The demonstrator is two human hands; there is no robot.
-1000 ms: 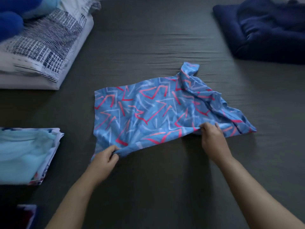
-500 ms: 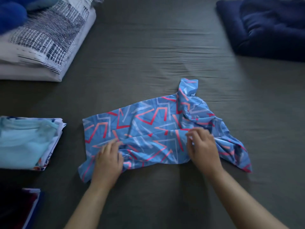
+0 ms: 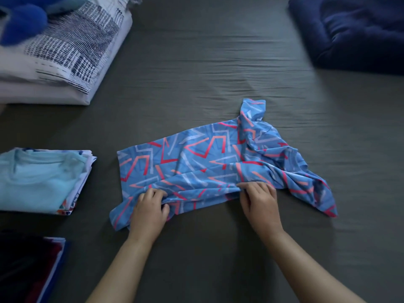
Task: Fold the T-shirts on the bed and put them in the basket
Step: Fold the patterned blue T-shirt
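A blue T-shirt (image 3: 203, 162) with red and white angular marks lies crumpled on the dark grey bed sheet (image 3: 207, 68), its sleeve end bunched toward the right. My left hand (image 3: 149, 212) grips the near fold of the shirt at its left end, fingers curled into the cloth. My right hand (image 3: 261, 203) pinches the same fold near the middle. To the left sits a folded stack with a light blue T-shirt (image 3: 37, 182) on top. No basket shows in the view.
Folded white bedding with a dark blue pattern (image 3: 63, 53) lies at the far left, with a blue plush thing (image 3: 21, 22) on it. A navy blanket (image 3: 354, 29) fills the far right corner. Dark folded clothes (image 3: 28, 270) sit at the near left edge.
Both hands carried the shirt's near edge forward over the body of the shirt, making a fold. The left hand's fingers have curled tighter into the cloth.
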